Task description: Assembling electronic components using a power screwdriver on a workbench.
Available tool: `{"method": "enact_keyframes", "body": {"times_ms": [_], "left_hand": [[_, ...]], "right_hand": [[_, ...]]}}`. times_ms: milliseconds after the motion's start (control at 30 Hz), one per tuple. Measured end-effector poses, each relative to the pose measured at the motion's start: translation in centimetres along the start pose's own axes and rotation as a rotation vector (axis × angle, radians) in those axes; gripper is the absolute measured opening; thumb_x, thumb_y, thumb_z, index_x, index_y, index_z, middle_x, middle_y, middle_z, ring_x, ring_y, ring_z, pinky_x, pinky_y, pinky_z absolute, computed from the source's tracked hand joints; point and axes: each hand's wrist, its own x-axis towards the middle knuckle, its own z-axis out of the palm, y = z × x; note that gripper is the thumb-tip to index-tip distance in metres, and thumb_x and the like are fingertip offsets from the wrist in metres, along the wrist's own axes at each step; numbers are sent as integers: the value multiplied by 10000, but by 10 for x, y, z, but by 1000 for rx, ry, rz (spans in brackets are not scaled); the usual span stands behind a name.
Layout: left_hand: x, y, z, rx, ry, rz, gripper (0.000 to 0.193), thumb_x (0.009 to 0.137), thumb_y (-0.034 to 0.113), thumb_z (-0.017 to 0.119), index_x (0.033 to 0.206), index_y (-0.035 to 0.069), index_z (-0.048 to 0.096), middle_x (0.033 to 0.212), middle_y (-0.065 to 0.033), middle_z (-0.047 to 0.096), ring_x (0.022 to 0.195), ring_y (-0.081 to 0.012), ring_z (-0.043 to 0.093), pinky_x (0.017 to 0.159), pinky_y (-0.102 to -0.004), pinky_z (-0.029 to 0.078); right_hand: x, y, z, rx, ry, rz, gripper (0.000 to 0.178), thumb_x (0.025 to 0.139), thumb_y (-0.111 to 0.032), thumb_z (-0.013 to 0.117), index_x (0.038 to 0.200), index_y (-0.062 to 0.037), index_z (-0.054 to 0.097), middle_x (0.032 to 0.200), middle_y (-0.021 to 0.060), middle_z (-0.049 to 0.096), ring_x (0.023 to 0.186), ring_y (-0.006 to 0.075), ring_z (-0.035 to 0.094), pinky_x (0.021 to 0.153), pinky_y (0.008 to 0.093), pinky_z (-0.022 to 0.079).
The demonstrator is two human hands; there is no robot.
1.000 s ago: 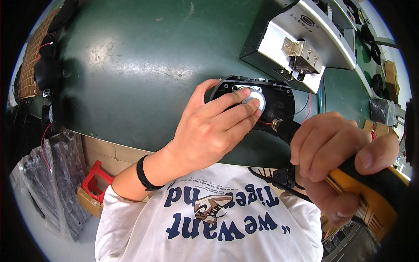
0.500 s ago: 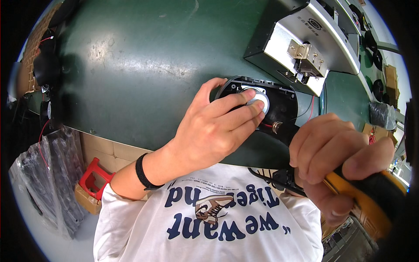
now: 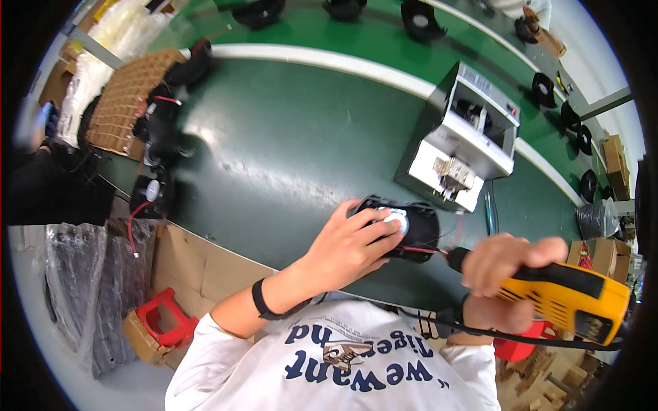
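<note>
A black plastic housing point(image 3: 426, 229) lies near the front edge of the green workbench, with a round silver-white speaker point(image 3: 395, 221) in it. My left hand point(image 3: 353, 243) grips the housing's left side, its fingertips pressing on the speaker. Thin red and black wires run out of the housing on the right. My right hand point(image 3: 504, 274) is wrapped around a yellow-and-black electric screwdriver point(image 3: 562, 294) with a black cord. Its tip points left, just off the housing's right end and apart from it.
Beyond the housing stands a silver screw feeder point(image 3: 473, 130). Black housings point(image 3: 421, 20) sit along a green conveyor point(image 3: 301, 31) behind the bench. To the left are more speaker parts point(image 3: 164, 137), a woven basket point(image 3: 130, 103) and another person's dark sleeve point(image 3: 62, 181). A red stool point(image 3: 166, 318) stands below.
The screwdriver has swung out to the right, its tip drawing away from the housing. My left hand still holds the housing. The view has tilted up, showing more of the conveyor.
</note>
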Motion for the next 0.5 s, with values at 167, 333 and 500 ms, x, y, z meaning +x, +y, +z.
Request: {"method": "enact_keyframes", "body": {"times_ms": [167,333,500], "left_hand": [[9,-18,-70,46,158,-107,573,519,154,956,1053,93,758,1149,-63,677,1107,-293,632,945,-447,524],[102,-82,-89,190,190,-207,568,571,227,965,1081,68,773,1057,-113,631,1018,-332,603,907,-422,511],[191,-170,-66,373,97,-303,568,541,270,980,1025,35,799,1025,-135,689,1024,-333,642,944,-427,529]], "right_hand": [[-8,-62,-25,-137,220,-44,527,977,-326,723,1263,-25,399,645,50,556,495,162,535,460,291,474],[-34,-26,-32,-233,333,183,446,905,-204,706,1216,0,459,625,32,508,464,125,471,449,279,445],[-56,-10,-29,-155,185,400,399,903,-132,760,1267,-29,635,854,10,694,738,80,651,673,262,528]]}}
